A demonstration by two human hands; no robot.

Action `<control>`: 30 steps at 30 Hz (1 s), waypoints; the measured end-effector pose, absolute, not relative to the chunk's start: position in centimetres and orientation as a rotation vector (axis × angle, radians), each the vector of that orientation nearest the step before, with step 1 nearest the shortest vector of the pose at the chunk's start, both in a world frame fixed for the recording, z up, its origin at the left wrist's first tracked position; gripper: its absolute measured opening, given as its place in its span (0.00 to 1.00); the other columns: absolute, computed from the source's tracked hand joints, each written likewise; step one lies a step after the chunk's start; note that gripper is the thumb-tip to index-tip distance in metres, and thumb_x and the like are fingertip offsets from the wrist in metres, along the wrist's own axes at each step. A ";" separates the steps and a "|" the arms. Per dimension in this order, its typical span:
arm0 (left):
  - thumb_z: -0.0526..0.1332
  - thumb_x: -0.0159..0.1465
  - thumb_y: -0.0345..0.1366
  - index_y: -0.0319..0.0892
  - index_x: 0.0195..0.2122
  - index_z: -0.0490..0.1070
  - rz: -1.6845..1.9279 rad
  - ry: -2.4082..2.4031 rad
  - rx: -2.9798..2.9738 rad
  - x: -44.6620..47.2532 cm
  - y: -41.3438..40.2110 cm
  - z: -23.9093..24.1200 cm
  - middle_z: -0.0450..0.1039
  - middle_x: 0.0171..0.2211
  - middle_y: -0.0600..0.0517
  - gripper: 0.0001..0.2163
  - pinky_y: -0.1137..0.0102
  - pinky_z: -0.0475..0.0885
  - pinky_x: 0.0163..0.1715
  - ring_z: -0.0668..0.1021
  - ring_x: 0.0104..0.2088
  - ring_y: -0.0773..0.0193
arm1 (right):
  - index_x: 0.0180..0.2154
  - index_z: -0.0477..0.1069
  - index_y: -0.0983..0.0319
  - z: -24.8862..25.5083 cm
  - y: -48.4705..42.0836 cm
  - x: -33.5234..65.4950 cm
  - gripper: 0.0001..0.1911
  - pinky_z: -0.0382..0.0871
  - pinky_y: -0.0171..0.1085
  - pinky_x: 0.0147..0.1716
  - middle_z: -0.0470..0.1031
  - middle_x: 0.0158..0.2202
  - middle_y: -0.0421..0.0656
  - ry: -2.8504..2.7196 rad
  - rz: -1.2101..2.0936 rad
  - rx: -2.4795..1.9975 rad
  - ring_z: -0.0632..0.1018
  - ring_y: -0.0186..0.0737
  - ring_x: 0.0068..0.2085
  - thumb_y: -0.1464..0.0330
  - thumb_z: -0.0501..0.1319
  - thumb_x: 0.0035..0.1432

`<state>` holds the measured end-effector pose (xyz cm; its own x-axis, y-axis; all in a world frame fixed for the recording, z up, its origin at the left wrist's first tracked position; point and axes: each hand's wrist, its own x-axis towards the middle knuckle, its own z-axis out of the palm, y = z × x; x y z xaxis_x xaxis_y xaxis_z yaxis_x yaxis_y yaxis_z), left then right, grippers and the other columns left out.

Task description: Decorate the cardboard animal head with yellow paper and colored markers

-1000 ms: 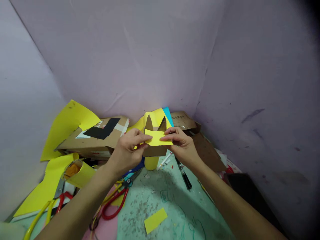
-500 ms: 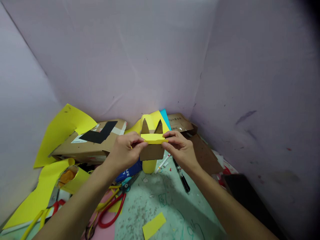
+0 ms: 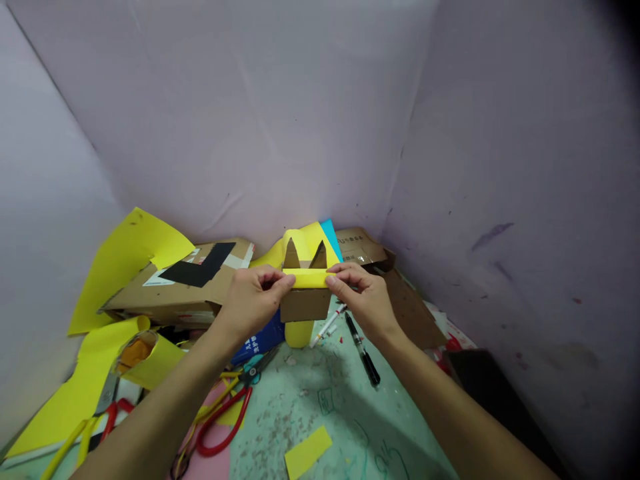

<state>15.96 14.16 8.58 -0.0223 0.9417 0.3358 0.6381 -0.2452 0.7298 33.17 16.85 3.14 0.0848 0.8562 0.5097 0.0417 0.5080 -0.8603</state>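
Observation:
A folded strip of yellow paper (image 3: 311,278) is stretched level between both hands. My left hand (image 3: 255,297) pinches its left end, thumb in front and fingers curled behind. At the other end, my right hand (image 3: 363,297) grips it the same way. Right behind and below the strip stands a small brown cardboard box (image 3: 305,305) with two pointed, ear-like pieces rising from its top. Under that box is a yellow rounded base (image 3: 299,335). Whether the strip touches the cardboard, I cannot tell.
Red-handled scissors (image 3: 225,427) lie front left, beside a yellow paper roll (image 3: 153,360). A black marker (image 3: 364,353) and a thin white pen (image 3: 327,327) rest on the green table (image 3: 295,413). A yellow scrap (image 3: 309,452) lies near the front. Cardboard boxes (image 3: 165,300) line the back.
Both thumbs have shifted slightly upward onto the front of the yellow strip, and the strip looks folded narrower. The hands otherwise stay in place.

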 end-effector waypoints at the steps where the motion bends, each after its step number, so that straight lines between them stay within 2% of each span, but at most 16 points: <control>1: 0.59 0.53 0.40 0.39 0.19 0.72 1.174 1.656 1.877 16.0 14.2 8.4 0.66 0.15 0.57 0.11 0.75 0.60 0.20 0.66 0.19 0.70 | 0.20 0.73 0.62 3.2 16.9 33.1 0.08 0.69 0.38 0.33 0.75 0.31 0.45 -1.358 0.735 -0.868 0.75 0.39 0.34 0.65 0.64 0.46; 7: 0.60 0.53 0.42 0.39 0.21 0.72 1.259 1.658 1.774 16.1 14.4 7.4 0.69 0.18 0.56 0.12 0.74 0.62 0.21 0.69 0.21 0.68 | 0.19 0.72 0.61 3.5 16.9 32.9 0.08 0.68 0.37 0.32 0.74 0.30 0.44 -1.347 0.731 -0.899 0.75 0.39 0.33 0.66 0.64 0.45; 25: 0.62 0.51 0.36 0.41 0.18 0.64 1.372 1.634 1.641 16.6 14.6 6.7 0.63 0.16 0.60 0.09 0.74 0.60 0.22 0.65 0.20 0.71 | 0.16 0.65 0.61 3.6 16.8 32.1 0.11 0.65 0.37 0.34 0.72 0.29 0.41 -1.236 0.777 -1.005 0.73 0.38 0.32 0.67 0.65 0.42; 30: 0.63 0.50 0.36 0.41 0.21 0.65 1.395 1.569 1.512 16.5 15.0 6.4 0.65 0.18 0.60 0.07 0.76 0.62 0.22 0.67 0.21 0.72 | 0.19 0.61 0.60 3.4 16.9 32.2 0.13 0.64 0.35 0.30 0.71 0.27 0.39 -1.142 0.915 -1.045 0.70 0.35 0.28 0.66 0.66 0.41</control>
<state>16.51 14.97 6.41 -0.2184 0.9394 0.2641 0.3724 -0.1699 0.9124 32.17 16.85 3.39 0.1884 0.9479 0.2568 -0.0432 0.2692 -0.9621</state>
